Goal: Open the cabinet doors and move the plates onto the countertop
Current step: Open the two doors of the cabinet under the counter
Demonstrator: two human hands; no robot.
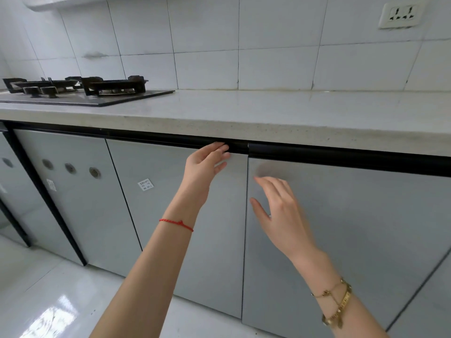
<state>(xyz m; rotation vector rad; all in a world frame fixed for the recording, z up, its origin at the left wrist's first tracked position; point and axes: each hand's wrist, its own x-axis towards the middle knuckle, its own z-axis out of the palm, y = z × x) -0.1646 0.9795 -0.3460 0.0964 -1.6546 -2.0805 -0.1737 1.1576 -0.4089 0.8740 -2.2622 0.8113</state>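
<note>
Two grey cabinet doors hang side by side under the white countertop, both closed. My left hand reaches up to the top right corner of the left door, its fingertips at the dark recessed strip below the counter edge. My right hand hovers with spread fingers in front of the upper left part of the right door, holding nothing. No plates are visible; the cabinet interior is hidden behind the doors.
A black gas hob sits on the counter at the far left. Further grey doors with round vents stand to the left. A wall socket is on the tiled wall at upper right. Glossy floor lies below.
</note>
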